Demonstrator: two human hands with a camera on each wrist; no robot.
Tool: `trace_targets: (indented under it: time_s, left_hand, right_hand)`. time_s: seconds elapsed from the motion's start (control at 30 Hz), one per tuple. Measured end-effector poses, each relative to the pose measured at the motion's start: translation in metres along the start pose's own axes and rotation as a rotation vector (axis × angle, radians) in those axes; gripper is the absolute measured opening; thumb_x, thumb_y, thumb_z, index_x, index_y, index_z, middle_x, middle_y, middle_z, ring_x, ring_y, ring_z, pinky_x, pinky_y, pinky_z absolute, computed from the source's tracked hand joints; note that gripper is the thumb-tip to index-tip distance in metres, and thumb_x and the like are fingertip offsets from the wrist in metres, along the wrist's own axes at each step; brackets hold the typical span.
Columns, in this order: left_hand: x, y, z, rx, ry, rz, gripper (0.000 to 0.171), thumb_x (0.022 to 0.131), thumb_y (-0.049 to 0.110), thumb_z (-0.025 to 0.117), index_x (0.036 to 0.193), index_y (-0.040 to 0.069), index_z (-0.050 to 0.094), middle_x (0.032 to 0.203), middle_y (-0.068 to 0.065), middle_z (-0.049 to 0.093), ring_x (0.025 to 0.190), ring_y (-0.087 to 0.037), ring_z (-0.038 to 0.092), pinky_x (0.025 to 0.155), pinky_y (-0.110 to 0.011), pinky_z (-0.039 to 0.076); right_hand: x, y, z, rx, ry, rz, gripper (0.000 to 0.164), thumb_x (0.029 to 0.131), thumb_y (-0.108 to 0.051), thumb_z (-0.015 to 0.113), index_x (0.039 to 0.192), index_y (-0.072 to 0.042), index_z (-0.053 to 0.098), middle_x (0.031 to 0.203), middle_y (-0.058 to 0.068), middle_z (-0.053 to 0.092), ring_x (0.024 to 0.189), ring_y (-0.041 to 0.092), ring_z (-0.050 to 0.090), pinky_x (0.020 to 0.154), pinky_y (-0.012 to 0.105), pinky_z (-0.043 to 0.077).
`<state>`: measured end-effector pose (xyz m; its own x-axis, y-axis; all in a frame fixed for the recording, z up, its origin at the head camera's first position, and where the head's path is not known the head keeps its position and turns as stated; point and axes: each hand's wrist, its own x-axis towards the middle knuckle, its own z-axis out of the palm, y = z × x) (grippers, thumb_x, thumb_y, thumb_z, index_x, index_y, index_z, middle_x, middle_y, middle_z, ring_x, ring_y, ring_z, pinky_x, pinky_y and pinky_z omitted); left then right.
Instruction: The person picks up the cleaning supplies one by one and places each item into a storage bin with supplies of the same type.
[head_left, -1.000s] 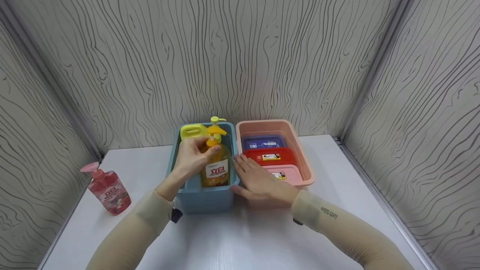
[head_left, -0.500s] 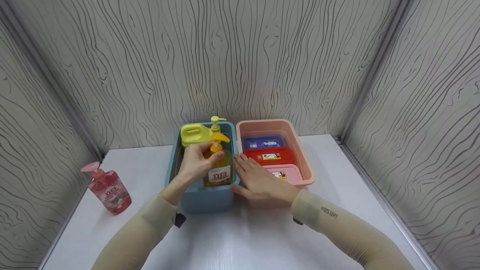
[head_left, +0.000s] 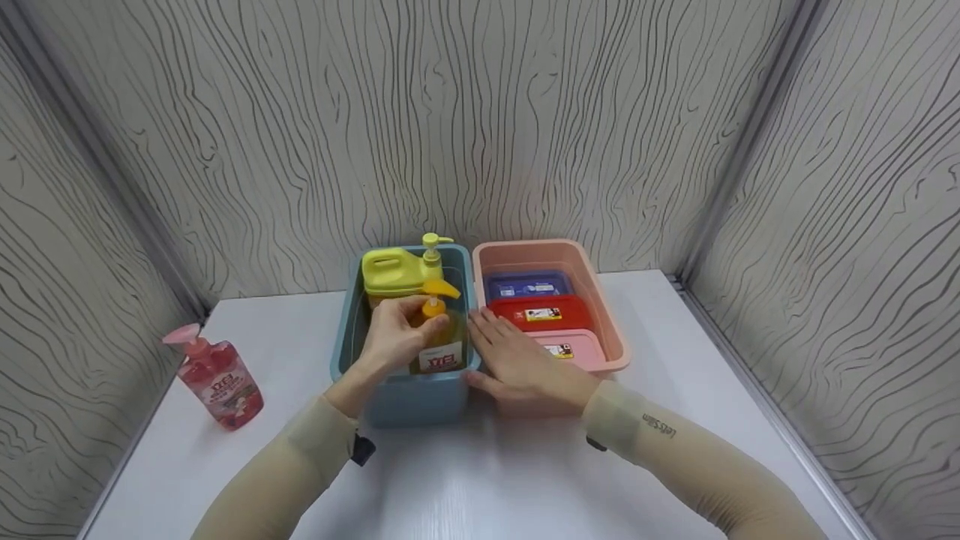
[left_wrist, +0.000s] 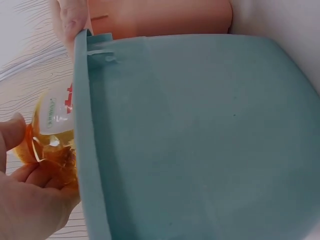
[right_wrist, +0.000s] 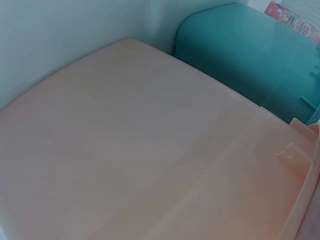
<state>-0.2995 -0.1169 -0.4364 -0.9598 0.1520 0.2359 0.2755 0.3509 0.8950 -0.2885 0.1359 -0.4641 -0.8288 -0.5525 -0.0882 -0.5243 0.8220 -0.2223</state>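
Observation:
My left hand (head_left: 394, 335) pinches the neck of an upright pump bottle (head_left: 442, 358) of amber liquid, just under its orange pump head. Most of the bottle's body is down inside the blue bin (head_left: 420, 405), behind the front rim. In the left wrist view, the bin's front wall (left_wrist: 200, 125) covers the lower part of the bottle. My right hand (head_left: 521, 360) rests with extended fingers where the blue bin meets the pink bin (head_left: 615, 330). A yellow jug (head_left: 394, 274) with a pump stands behind the bottle in the blue bin.
Blue (head_left: 529, 285), red (head_left: 540, 313) and pink (head_left: 581, 346) lidded boxes sit in the pink bin. A pink pump bottle (head_left: 223, 386) stands on the white table (head_left: 442, 487) at the left. Patterned panels (head_left: 480, 127) enclose the back and sides.
My left hand has lowered the amber pump bottle deeper into the blue bin, moving it toward the front right. The yellow jug is more visible. My right hand has stayed in place.

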Motion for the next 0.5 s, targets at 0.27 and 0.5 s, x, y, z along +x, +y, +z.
trace_targets:
  time_s: [0.27,0.5]
  left_hand:
    - [-0.0020,-0.0033,-0.0001,0.024,-0.012,-0.039,0.033,0.101,0.017,0.086,0.132,0.006,0.081,0.120,-0.008,0.084,0.103,-0.022,0.075,0.108,-0.049,0.067]
    - [-0.0040,-0.0052,-0.0003,0.039,-0.024,-0.099,0.036,0.100,0.019,0.088,0.134,0.009,0.082,0.123,-0.006,0.085,0.106,-0.024,0.077,0.111,-0.050,0.066]
  right_hand:
    - [0.0003,0.0000,-0.0002,-0.005,0.004,-0.005,0.105,0.102,-0.090,0.037,0.182,-0.032,0.001,0.191,-0.016,-0.007,0.181,0.025,0.001,0.145,0.058,0.018]
    - [0.0004,0.0005,0.0006,-0.004,0.007,-0.010,0.102,0.103,-0.089,0.037,0.181,-0.036,-0.003,0.191,-0.014,-0.006,0.181,0.025,0.000,0.146,0.057,0.016]
